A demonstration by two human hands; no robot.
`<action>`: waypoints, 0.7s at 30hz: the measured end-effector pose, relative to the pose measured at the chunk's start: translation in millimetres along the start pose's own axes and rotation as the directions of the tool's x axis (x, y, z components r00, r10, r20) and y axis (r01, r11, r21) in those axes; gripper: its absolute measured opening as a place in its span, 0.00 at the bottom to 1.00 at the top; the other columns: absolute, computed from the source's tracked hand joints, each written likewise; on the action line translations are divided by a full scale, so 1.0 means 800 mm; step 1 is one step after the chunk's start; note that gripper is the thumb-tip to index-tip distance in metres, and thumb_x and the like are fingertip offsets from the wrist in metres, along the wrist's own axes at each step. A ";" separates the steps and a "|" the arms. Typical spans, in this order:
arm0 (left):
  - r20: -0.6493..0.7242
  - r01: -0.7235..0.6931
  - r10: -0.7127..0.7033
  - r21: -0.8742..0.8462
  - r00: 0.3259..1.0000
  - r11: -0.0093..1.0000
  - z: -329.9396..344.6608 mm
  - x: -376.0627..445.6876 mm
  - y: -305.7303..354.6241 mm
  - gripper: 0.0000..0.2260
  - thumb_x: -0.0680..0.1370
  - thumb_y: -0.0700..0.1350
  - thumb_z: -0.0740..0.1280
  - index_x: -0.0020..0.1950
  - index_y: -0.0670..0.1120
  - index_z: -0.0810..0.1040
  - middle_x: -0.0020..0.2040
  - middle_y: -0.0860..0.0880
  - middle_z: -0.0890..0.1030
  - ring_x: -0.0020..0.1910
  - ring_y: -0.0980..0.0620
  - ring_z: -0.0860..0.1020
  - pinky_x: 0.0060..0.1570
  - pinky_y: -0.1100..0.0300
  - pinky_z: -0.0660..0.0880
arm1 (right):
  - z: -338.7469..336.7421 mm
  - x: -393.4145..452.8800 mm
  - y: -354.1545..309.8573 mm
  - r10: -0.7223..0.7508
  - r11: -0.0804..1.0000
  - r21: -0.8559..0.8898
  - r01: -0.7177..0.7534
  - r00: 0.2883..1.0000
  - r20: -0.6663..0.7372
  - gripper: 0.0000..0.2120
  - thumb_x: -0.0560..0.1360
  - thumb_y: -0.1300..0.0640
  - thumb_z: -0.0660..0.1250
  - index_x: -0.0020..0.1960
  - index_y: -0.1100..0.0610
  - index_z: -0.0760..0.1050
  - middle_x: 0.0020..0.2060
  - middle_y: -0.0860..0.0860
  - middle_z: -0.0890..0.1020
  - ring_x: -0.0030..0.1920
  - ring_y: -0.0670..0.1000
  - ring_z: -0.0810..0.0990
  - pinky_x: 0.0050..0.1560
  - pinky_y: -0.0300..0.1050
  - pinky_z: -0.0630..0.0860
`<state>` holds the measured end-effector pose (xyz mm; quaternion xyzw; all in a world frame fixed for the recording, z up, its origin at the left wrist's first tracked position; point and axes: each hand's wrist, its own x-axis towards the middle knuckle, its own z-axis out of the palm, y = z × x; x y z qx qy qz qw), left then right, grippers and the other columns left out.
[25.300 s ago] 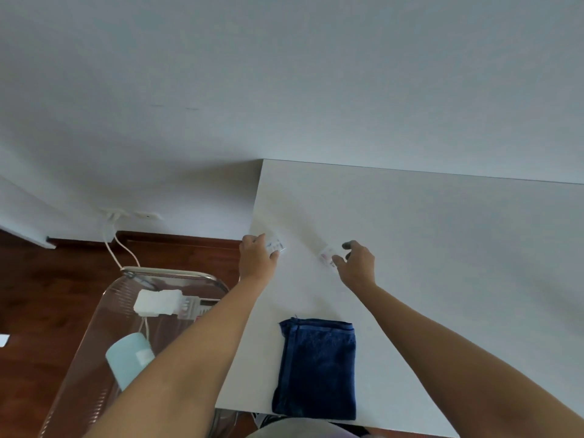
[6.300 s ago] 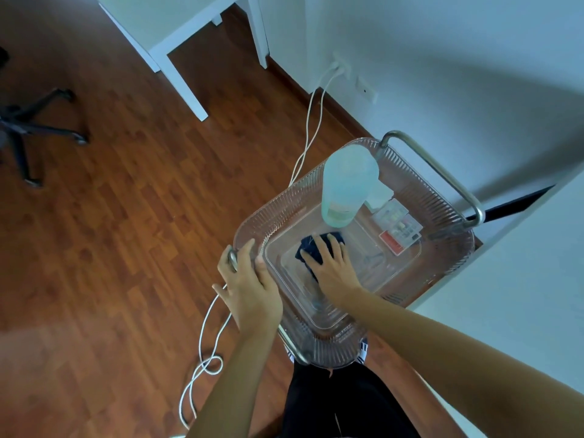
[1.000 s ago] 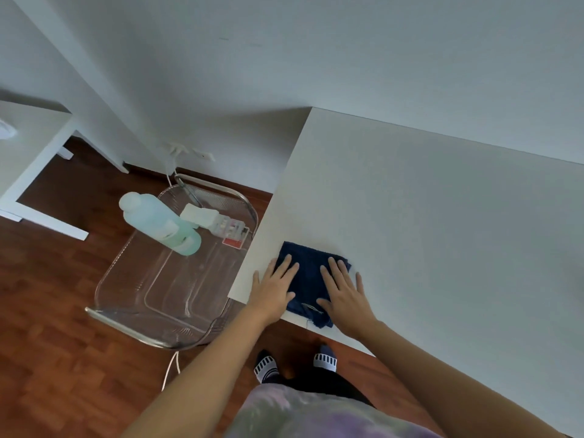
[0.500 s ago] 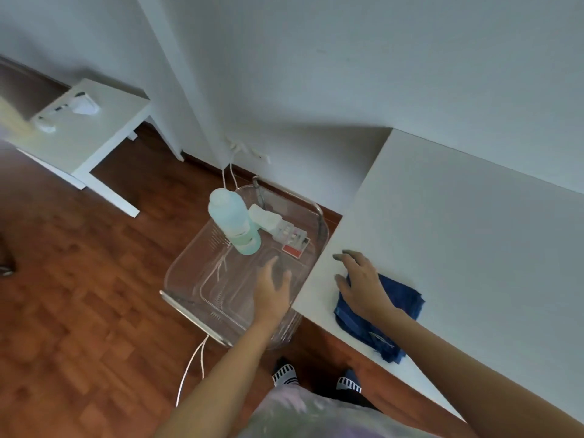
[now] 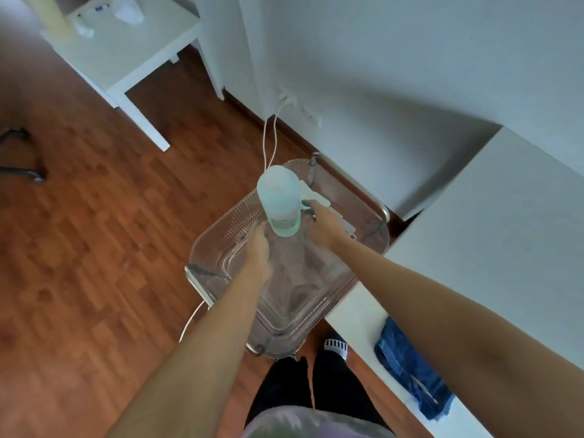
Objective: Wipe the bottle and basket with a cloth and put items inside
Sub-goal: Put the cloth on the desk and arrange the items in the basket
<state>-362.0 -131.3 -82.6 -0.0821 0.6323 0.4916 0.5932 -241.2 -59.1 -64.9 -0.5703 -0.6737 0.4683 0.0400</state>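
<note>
A pale green bottle [image 5: 279, 197] stands upright in the far part of a clear plastic basket [image 5: 218, 241] with metal handles, which sits low beside the white table [image 5: 493, 222]. Both my hands are inside the basket, one on each side of the bottle's lower half. My left hand [image 5: 259, 248] reaches its left side, with blurred fingertips at the base. My right hand [image 5: 323, 224] curls its fingers against the right side. The dark blue cloth [image 5: 407, 365] lies crumpled on the table's near edge, with no hand on it.
White boxes [image 5: 317, 199] lie in the basket behind the bottle. White cables [image 5: 268, 143] run from a wall socket down to the wooden floor. A small white side table [image 5: 126, 49] stands at the far left. My feet are below the basket.
My right hand has let go of the cloth and moved into the basket to the bottle. My left hand has moved forward to the bottle's other side. The view has swung left and down.
</note>
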 end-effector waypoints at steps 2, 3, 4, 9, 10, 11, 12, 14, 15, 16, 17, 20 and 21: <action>0.081 0.043 -0.037 -0.067 0.996 0.997 0.008 0.002 0.003 0.24 0.81 0.58 0.57 0.73 0.47 0.69 0.64 0.46 0.78 0.58 0.45 0.79 0.51 0.51 0.78 | 0.002 0.023 0.000 0.017 0.999 0.044 -0.019 0.999 0.041 0.21 0.80 0.61 0.54 0.73 0.56 0.65 0.69 0.56 0.74 0.67 0.57 0.71 0.69 0.49 0.66; 0.102 0.041 -0.033 -0.077 0.994 0.996 0.009 0.006 0.003 0.24 0.80 0.59 0.57 0.70 0.46 0.72 0.61 0.46 0.79 0.57 0.45 0.79 0.52 0.50 0.76 | 0.004 0.033 0.000 0.023 0.998 0.065 -0.027 0.998 0.062 0.21 0.80 0.62 0.54 0.73 0.56 0.65 0.69 0.56 0.73 0.68 0.58 0.70 0.71 0.50 0.65; 0.111 0.016 -0.008 -0.073 0.994 0.997 0.010 0.009 0.001 0.22 0.80 0.59 0.58 0.66 0.46 0.76 0.59 0.46 0.81 0.58 0.44 0.79 0.54 0.49 0.76 | 0.007 0.039 0.002 0.028 0.996 0.088 -0.034 0.997 0.071 0.21 0.80 0.63 0.54 0.72 0.56 0.66 0.69 0.56 0.73 0.68 0.58 0.71 0.71 0.51 0.65; 0.096 -0.048 0.059 -0.116 0.994 0.992 0.014 0.001 -0.013 0.17 0.81 0.59 0.57 0.54 0.51 0.81 0.49 0.51 0.85 0.53 0.49 0.82 0.52 0.54 0.77 | 0.015 0.046 0.005 0.011 0.990 0.138 -0.024 0.996 0.091 0.21 0.77 0.64 0.56 0.69 0.55 0.70 0.65 0.56 0.76 0.60 0.56 0.74 0.60 0.46 0.70; 0.076 -0.051 0.062 -0.142 0.995 0.989 0.010 0.000 -0.017 0.18 0.80 0.59 0.57 0.56 0.50 0.80 0.53 0.49 0.84 0.58 0.47 0.80 0.58 0.51 0.73 | 0.018 0.045 0.004 0.004 0.991 0.136 -0.019 0.993 0.116 0.21 0.77 0.64 0.57 0.69 0.56 0.70 0.65 0.56 0.76 0.59 0.55 0.74 0.60 0.47 0.70; 0.044 -0.057 0.065 -0.155 0.997 0.986 0.006 -0.002 -0.022 0.20 0.80 0.60 0.57 0.59 0.49 0.79 0.59 0.47 0.82 0.64 0.45 0.77 0.65 0.48 0.69 | 0.021 0.044 0.002 -0.004 0.991 0.135 -0.015 0.990 0.141 0.21 0.77 0.64 0.58 0.69 0.56 0.70 0.64 0.57 0.77 0.59 0.56 0.74 0.61 0.48 0.71; 0.014 -0.060 0.063 -0.174 0.998 0.983 0.001 -0.005 -0.026 0.22 0.79 0.61 0.58 0.62 0.48 0.78 0.63 0.46 0.80 0.67 0.44 0.74 0.69 0.46 0.66 | 0.025 0.041 -0.001 -0.011 0.991 0.131 -0.011 0.986 0.167 0.21 0.77 0.63 0.59 0.69 0.56 0.70 0.64 0.57 0.77 0.59 0.56 0.75 0.61 0.49 0.72; -0.032 -0.069 0.064 -0.207 0.997 0.976 -0.010 -0.014 -0.035 0.25 0.79 0.62 0.57 0.66 0.47 0.76 0.64 0.46 0.79 0.68 0.43 0.73 0.66 0.48 0.69 | 0.037 0.034 -0.007 -0.036 0.994 0.108 0.014 0.978 0.207 0.21 0.77 0.62 0.59 0.69 0.55 0.71 0.64 0.56 0.77 0.59 0.56 0.76 0.60 0.48 0.72; -0.048 -0.079 0.069 -0.236 0.996 0.969 -0.016 -0.019 -0.037 0.26 0.79 0.62 0.57 0.67 0.46 0.76 0.62 0.46 0.80 0.66 0.43 0.75 0.59 0.51 0.72 | 0.044 0.031 -0.010 -0.051 0.995 0.096 0.030 0.974 0.220 0.21 0.77 0.62 0.59 0.69 0.54 0.71 0.64 0.55 0.77 0.60 0.56 0.75 0.61 0.47 0.71; -0.066 -0.093 0.078 -0.271 0.995 0.958 -0.021 -0.024 -0.040 0.26 0.79 0.62 0.56 0.68 0.45 0.75 0.60 0.45 0.80 0.63 0.43 0.77 0.52 0.53 0.74 | 0.051 0.027 -0.014 -0.059 0.996 0.076 0.042 0.970 0.236 0.21 0.77 0.62 0.59 0.69 0.54 0.71 0.65 0.55 0.77 0.62 0.56 0.75 0.62 0.47 0.70; -0.088 -0.103 0.080 -0.303 0.993 0.947 -0.027 -0.029 -0.042 0.26 0.79 0.61 0.56 0.68 0.45 0.74 0.57 0.46 0.81 0.58 0.44 0.79 0.45 0.55 0.76 | 0.060 0.025 -0.017 -0.065 0.997 0.062 0.051 0.966 0.252 0.21 0.77 0.62 0.59 0.69 0.54 0.71 0.65 0.55 0.77 0.63 0.56 0.75 0.63 0.46 0.70; -0.171 -0.143 0.086 -0.358 0.982 0.923 -0.043 -0.038 -0.050 0.26 0.79 0.62 0.55 0.68 0.46 0.74 0.57 0.48 0.80 0.55 0.49 0.77 0.43 0.58 0.75 | 0.081 0.017 -0.027 -0.073 0.997 0.043 0.062 0.948 0.310 0.21 0.78 0.62 0.56 0.69 0.52 0.71 0.65 0.54 0.77 0.65 0.56 0.74 0.66 0.45 0.68; -0.182 -0.145 0.078 -0.390 0.980 0.909 -0.045 -0.043 -0.051 0.26 0.79 0.63 0.56 0.66 0.47 0.75 0.58 0.48 0.79 0.57 0.48 0.77 0.47 0.56 0.74 | 0.088 0.015 -0.030 -0.087 0.996 0.032 0.081 0.942 0.323 0.21 0.78 0.62 0.56 0.69 0.52 0.71 0.66 0.54 0.77 0.66 0.56 0.74 0.67 0.46 0.67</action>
